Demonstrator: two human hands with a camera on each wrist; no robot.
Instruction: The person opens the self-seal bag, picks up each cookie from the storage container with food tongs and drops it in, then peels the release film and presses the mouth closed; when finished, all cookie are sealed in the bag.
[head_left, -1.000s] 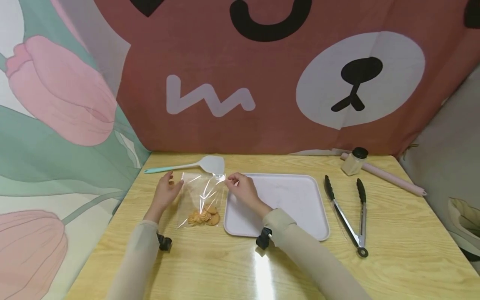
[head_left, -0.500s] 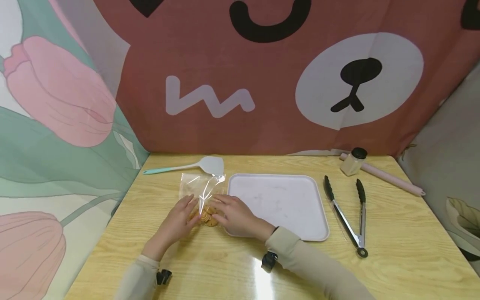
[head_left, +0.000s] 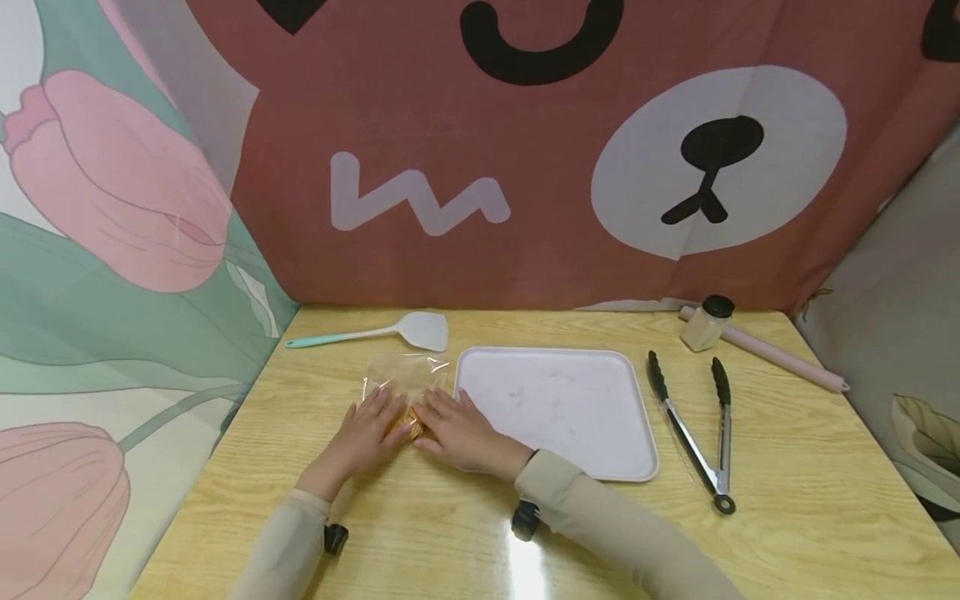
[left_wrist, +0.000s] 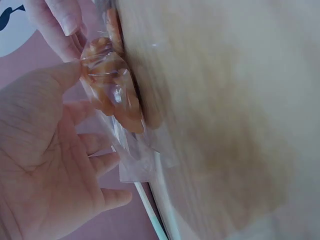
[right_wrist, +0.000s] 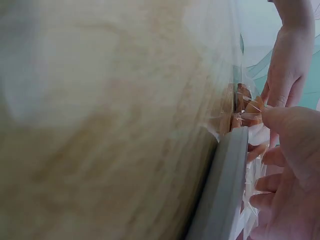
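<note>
A clear plastic bag of cookies lies on the table to the left of the tray. My left hand rests on the left side of the bag, its fingers spread over the plastic. From the right, my right hand lies over the other side, fingers extended. Both thumbs touch the bag near its lower end, one on each side of the cookies. In the right wrist view the cookies show beside the thumb. Much of the bag is hidden under the hands.
A white tray sits right beside the bag. Behind the bag lies a spatula. To the right are metal tongs with black tips, a black-lidded jar and a pink rolling pin.
Both hands have come from the bag's upper corners down onto its sides over the cookies. The bag's raised top has flattened toward the table.
</note>
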